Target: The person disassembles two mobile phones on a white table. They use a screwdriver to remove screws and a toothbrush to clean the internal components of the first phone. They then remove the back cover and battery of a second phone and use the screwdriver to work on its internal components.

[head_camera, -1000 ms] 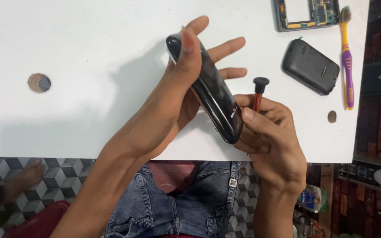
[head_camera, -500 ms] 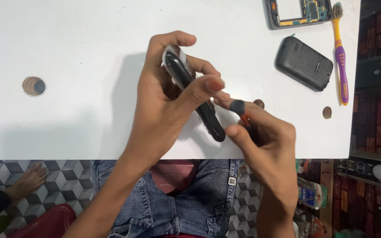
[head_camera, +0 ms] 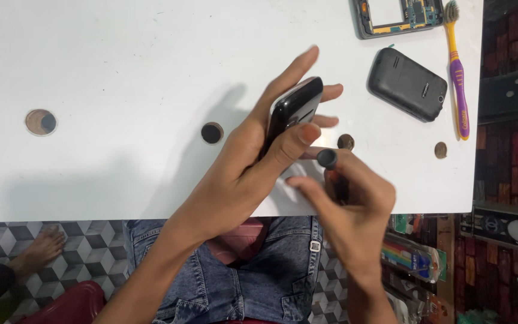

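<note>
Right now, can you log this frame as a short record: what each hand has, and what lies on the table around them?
left hand: holds a black phone on edge above the table
right hand: grips a screwdriver with a dark round cap, near the phone
table: white, with small round holes
far right of table: second black phone, lying flat; purple and yellow toothbrush; opened phone frame with circuit board
</note>
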